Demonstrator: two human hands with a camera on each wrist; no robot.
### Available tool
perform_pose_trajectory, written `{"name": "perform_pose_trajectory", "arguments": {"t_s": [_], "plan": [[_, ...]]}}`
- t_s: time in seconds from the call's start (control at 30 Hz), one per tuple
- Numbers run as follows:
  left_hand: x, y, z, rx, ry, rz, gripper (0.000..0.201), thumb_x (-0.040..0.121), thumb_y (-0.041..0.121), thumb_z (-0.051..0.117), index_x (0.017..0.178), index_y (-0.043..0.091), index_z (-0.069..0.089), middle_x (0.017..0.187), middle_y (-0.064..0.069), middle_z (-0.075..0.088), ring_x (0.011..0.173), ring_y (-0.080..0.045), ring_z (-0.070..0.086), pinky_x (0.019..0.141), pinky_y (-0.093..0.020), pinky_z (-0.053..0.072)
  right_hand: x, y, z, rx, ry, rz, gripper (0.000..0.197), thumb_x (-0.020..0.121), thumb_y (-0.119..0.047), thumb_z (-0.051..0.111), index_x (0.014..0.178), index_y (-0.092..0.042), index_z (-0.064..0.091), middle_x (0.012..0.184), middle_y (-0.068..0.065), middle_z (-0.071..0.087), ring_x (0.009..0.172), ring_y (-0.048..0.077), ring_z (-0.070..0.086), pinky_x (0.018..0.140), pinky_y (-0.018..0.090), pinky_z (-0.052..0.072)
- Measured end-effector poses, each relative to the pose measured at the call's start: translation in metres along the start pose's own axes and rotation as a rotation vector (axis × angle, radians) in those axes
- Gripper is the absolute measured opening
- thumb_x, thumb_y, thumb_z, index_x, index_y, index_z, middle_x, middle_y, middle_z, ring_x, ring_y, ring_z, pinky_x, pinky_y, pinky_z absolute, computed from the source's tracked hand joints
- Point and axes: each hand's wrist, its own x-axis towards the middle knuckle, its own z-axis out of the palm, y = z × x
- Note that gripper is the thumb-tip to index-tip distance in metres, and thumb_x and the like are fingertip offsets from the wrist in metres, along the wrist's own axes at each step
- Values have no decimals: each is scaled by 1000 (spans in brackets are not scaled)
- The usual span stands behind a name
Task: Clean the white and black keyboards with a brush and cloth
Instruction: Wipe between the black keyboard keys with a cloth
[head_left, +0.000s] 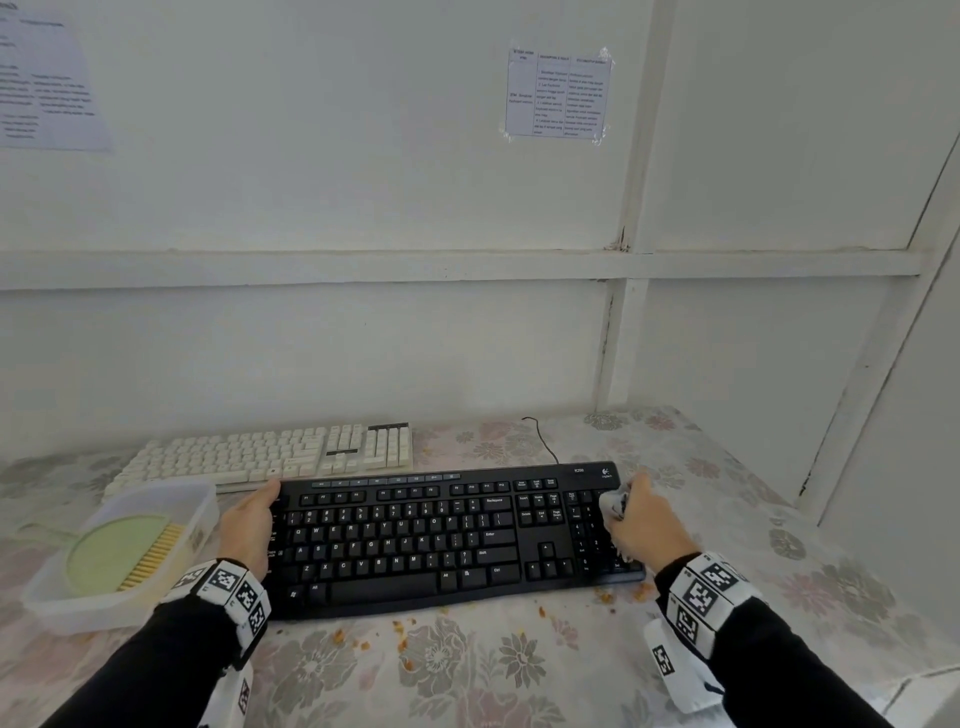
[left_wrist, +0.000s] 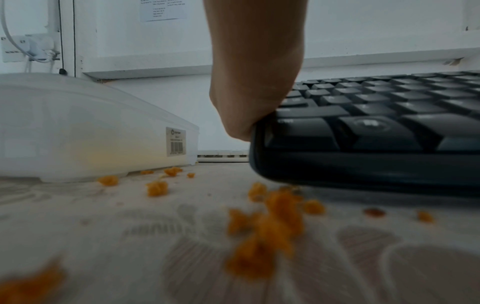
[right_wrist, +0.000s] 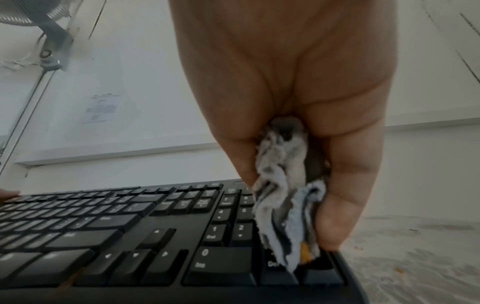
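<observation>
Wall sheets' (head_left: 558, 93) print too small to read

The black plastic keyboard (head_left: 415, 540) looks matt and smooth. The crumpled grey-white cloth (right_wrist: 285, 216) looks rough and frayed. The translucent plastic box (left_wrist: 78, 131) is frosted. The flowered tablecloth (head_left: 467, 670) looks smooth, slightly shiny.

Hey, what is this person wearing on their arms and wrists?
Both arms are in long black sleeves. Each wrist carries a white band printed with square black-and-white coded markers, on the left wrist and the right wrist. The left hand and right hand are bare.
</observation>
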Motion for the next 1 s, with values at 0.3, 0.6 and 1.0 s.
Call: {"name": "perform_pose_trajectory", "arguments": {"t_s": [0.3, 0.6, 1.0], "plan": [[-2, 2, 0, 2, 18, -2, 45, 90, 37, 59, 124, 7, 62, 123, -13, 64, 113, -33, 60, 103, -53, 43, -18, 9, -1, -178, -181, 112, 24, 91, -21, 48, 109, -6, 42, 78, -3, 47, 77, 15, 50, 52, 17, 37], [-6, 4, 1, -12, 20, -13, 47, 90, 38, 59, 124, 7, 61, 122, -14, 64, 112, -35, 60, 101, -55, 44, -8, -2, -16, 48, 109, -39, 18, 87, -6, 53, 96, -12, 38, 82, 4, 52, 77, 24, 56, 65, 31, 47], [-13, 5, 1, 2, 14, -10, 46, 91, 38, 58, 126, 7, 61, 123, -15, 64, 113, -33, 60, 104, -52, 42, -20, 7, -12, -127, -71, 124, 21, 93, -20, 47, 108, -6, 40, 92, 6, 53, 76, 16, 46, 64, 24, 37]]}}
